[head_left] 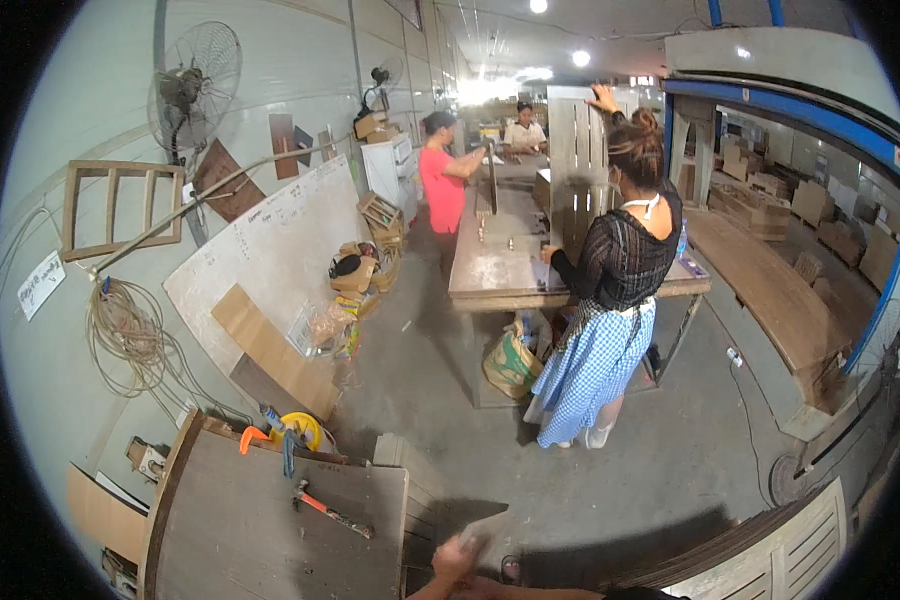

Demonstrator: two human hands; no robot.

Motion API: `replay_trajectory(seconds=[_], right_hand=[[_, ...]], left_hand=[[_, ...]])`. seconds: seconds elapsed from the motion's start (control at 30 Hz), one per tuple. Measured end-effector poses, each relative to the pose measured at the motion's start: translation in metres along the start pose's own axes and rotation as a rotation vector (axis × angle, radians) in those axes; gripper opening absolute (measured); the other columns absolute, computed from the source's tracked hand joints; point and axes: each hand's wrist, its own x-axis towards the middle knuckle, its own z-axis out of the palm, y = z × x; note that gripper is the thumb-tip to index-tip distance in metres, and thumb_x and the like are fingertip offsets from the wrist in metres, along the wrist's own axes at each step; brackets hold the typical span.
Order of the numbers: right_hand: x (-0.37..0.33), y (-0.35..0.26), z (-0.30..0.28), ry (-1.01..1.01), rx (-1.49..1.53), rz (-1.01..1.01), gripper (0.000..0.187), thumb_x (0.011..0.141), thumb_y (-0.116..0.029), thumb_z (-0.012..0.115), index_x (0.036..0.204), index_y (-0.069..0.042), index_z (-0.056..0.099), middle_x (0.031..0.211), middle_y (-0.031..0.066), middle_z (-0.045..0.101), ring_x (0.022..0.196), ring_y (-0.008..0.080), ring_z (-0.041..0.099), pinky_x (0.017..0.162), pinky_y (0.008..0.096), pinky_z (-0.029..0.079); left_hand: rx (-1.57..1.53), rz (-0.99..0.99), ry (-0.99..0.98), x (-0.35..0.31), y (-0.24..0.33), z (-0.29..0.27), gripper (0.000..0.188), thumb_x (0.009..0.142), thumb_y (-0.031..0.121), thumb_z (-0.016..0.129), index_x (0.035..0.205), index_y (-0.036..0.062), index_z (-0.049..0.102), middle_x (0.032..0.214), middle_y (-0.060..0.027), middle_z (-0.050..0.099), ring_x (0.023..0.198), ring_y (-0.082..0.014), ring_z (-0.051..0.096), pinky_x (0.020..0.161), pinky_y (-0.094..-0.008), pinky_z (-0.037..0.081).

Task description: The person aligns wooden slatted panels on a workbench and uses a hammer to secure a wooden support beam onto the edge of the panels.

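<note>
Close to the lower edge, my left hand (454, 560) is closed around a thin, flat grey-brown board (486, 524), tilted up toward the right. My right hand (473, 590) lies low beside it, its forearm coming in from the right; its fingers are cut off or hidden. To the left stands a brown-topped workbench (230, 520). On that top rests a claw hammer (335, 510) with an orange and dark handle. At the bench's far edge are an orange-handled tool (253, 437), a blue cloth or glove (289, 453) and a yellow round container (302, 430).
Slatted panels (780, 560) are stacked at lower right. Ahead, a person in a checked skirt (610, 270) holds an upright slatted panel (576, 160) at a table (500, 270); two other people stand beyond. Boards (270, 340) lean left, near a coiled hose (130, 330).
</note>
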Motion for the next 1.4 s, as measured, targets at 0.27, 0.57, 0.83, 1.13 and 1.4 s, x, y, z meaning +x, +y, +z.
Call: replay_trajectory(seconds=[0.27,0.57,0.83,1.13,1.4], right_hand=[[-0.068,0.023,0.004,0.243,0.269,0.002,0.077,0.092,-0.06,0.052,0.147,-0.007,0.041,0.143,0.0117,0.044,0.13,0.0329,0.04,0.11,0.0486,0.028],[-0.07,-0.048,0.122,0.416,0.768,-0.218,0.088,0.093,-0.07,0.043,0.153,-0.005,0.034,0.158,0.0141,0.035,0.141,0.0367,0.034,0.119,0.0506,0.022],[-0.118,-0.161,0.145,0.684,-0.229,-0.658,0.05,0.104,-0.042,0.048,0.112,0.004,0.064,0.11,0.0092,0.065,0.102,0.0172,0.054,0.093,0.0335,0.044],[-0.084,-0.235,0.238,0.065,-0.701,-0.713,0.046,0.099,-0.012,0.059,0.141,0.005,0.049,0.124,0.009,0.065,0.108,0.0151,0.059,0.096,0.0289,0.045],[0.046,-0.155,0.314,-0.379,-0.697,-0.406,0.047,0.095,-0.01,0.062,0.139,0.003,0.053,0.126,0.0109,0.065,0.113,0.0174,0.059,0.099,0.0303,0.044]], left_hand=[[-0.646,-0.066,0.267,-0.073,0.071,-0.159,0.039,0.092,0.033,0.071,0.105,-0.0037,0.069,0.082,-0.0092,0.073,0.076,-0.0149,0.063,0.073,-0.0342,0.051],[-1.274,-0.103,0.712,-0.219,0.034,-0.257,0.032,0.093,0.022,0.071,0.115,0.0002,0.063,0.101,-0.0072,0.066,0.089,-0.016,0.059,0.079,-0.0334,0.048],[-1.364,-0.133,0.617,-0.412,-0.045,-0.283,0.033,0.098,0.021,0.058,0.125,0.0012,0.059,0.101,-0.0028,0.065,0.086,-0.0141,0.059,0.07,-0.0281,0.043],[-1.146,-0.512,0.966,-0.43,-0.123,-0.209,0.041,0.098,0.034,0.059,0.122,-0.0003,0.06,0.102,-0.0032,0.063,0.092,-0.0117,0.052,0.082,-0.0273,0.042],[-1.324,-0.833,1.422,-0.452,-0.162,-0.18,0.038,0.092,0.028,0.063,0.115,-0.0025,0.065,0.102,-0.007,0.067,0.096,-0.0171,0.06,0.087,-0.0307,0.047]])
